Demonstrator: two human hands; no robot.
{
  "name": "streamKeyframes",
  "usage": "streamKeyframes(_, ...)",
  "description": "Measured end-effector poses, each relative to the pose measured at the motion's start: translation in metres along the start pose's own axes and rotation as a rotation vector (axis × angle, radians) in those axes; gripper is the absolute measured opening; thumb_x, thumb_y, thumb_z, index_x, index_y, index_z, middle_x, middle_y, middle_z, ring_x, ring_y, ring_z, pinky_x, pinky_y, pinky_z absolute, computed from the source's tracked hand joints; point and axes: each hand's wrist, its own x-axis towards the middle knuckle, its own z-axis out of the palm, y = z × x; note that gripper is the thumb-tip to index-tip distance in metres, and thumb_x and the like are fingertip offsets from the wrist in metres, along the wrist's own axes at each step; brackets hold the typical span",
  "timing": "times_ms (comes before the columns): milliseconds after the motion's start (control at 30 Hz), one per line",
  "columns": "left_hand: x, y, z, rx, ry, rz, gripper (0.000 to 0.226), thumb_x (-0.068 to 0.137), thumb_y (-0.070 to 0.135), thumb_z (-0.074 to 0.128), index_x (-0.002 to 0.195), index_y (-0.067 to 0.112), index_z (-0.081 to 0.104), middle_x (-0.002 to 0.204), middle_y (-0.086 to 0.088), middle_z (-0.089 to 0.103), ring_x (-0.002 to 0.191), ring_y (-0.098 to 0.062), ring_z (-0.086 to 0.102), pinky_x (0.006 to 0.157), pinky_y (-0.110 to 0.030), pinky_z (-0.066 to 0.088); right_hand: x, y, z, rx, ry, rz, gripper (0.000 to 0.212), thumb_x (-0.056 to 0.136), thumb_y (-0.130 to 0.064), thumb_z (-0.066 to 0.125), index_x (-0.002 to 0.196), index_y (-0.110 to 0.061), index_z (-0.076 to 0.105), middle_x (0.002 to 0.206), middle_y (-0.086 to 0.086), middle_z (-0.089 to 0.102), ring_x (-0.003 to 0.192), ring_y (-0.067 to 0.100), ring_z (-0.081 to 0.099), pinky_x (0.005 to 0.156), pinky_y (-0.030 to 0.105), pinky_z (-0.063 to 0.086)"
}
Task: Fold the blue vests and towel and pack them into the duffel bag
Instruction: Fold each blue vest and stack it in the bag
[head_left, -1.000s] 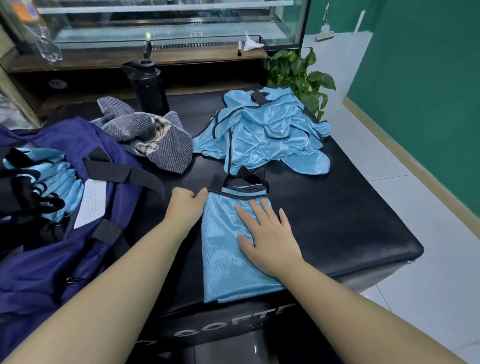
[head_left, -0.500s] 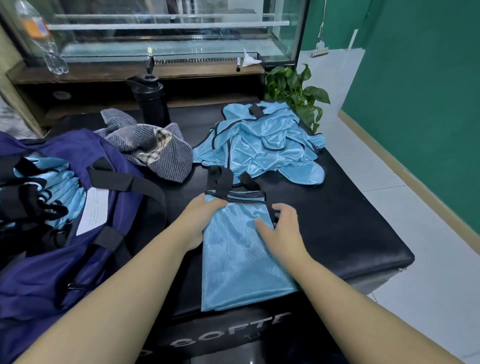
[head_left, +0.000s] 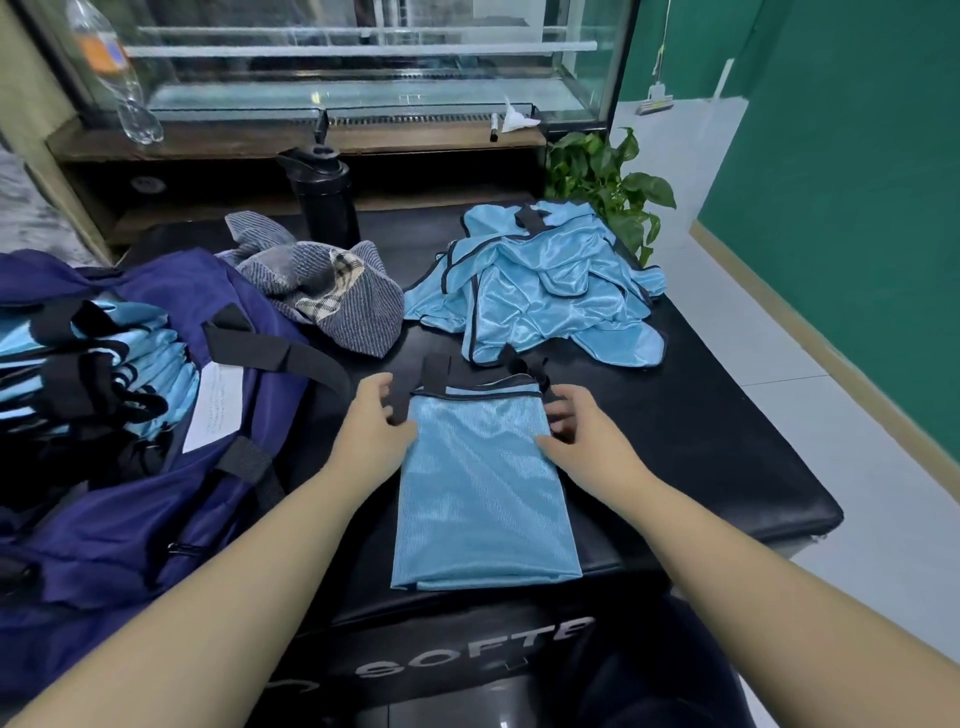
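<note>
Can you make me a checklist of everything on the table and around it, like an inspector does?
Surface: black padded table, front edge printed with white letters.
Job's things: folded vest lying flat at the front; vest pile unfolded behind it; grey towel crumpled; navy duffel bag open, folded vests inside.
Clutter: black bottle at the table's back; clear plastic bottle on the shelf.
Grippers: left hand and right hand at the folded vest's top corners, fingers curled at its edges.
Cables: nothing seen.
Surroundings: glass display case, green plant, green wall, white tile floor.
</note>
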Motion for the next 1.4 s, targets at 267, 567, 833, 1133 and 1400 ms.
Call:
streamKeyframes(267, -0.069, -0.039, -0.026, 0.452, -0.432, 0.711, 0.036, 0.093, 0.016, 0.048, 0.115, 0.044, 0.051, 0.123, 0.052, 0.037, 0.135, 0.015, 0.023, 0.108, -0.011, 0.025, -0.08, 0.044, 0.001, -0.44, -0.104, -0.641, 0.041, 0.096, -0.043, 0.047, 0.127, -0.018, 0.055, 0.136, -0.005, 0.054, 0.132, 0.008, 0.04, 0.112, 0.016, 0.024)
streamKeyframes(567, -0.096, -0.066, -0.025, 0.292, -0.377, 0.549, 0.065, 0.071, 0.015, 0.049, 0.116, 0.062, 0.052, 0.132, 0.044, 0.039, 0.132, 0.011, 0.033, 0.11, -0.01, 0.023, -0.086, 0.048, 0.016, -0.372, -0.051, -0.527, 0.051, 0.075, -0.057, 0.064, 0.118, -0.03, 0.063, 0.129, -0.015, 0.058, 0.126, -0.004, 0.041, 0.107, 0.017, 0.03)
streamKeyframes(833, -0.103, -0.052, -0.009, 0.248, -0.119, 0.502, 0.022, 0.094, 0.019, 0.056, 0.105, 0.035, 0.066, 0.103, 0.037, 0.059, 0.1, 0.008, 0.055, 0.087, -0.012, 0.041, -0.086, 0.039, 0.019, -0.3, -0.016, -0.325, 0.033, 0.085, -0.019, 0.07, 0.118, -0.025, 0.068, 0.122, -0.026, 0.053, 0.121, -0.003, 0.04, 0.108, 0.017, 0.028)
streamKeyframes(1133, -0.129, -0.039, -0.014, -0.007, -0.085, 0.196, 0.02, 0.095, 0.038, 0.046, 0.096, 0.027, 0.062, 0.094, 0.003, 0.069, 0.088, -0.009, 0.062, 0.084, -0.031, 0.048, -0.113, -0.004, 0.021, 0.017, 0.117, -0.206, 0.014, 0.092, -0.011, 0.054, 0.088, -0.023, 0.061, 0.077, -0.013, 0.059, 0.073, -0.001, 0.051, 0.074, 0.021, 0.042)
streamKeyframes(1400, -0.127, -0.036, -0.011, 0.071, 0.05, -0.007, 0.04, 0.096, 0.042, 0.039, 0.092, 0.007, 0.056, 0.092, -0.015, 0.064, 0.075, -0.018, 0.053, 0.07, -0.035, 0.042, -0.1, -0.022, 0.037, -0.093, 0.094, 0.023, 0.021, 0.1, -0.034, 0.038, 0.088, -0.018, 0.043, 0.075, 0.001, 0.059, 0.072, 0.023, 0.055, 0.063, 0.036, 0.041)
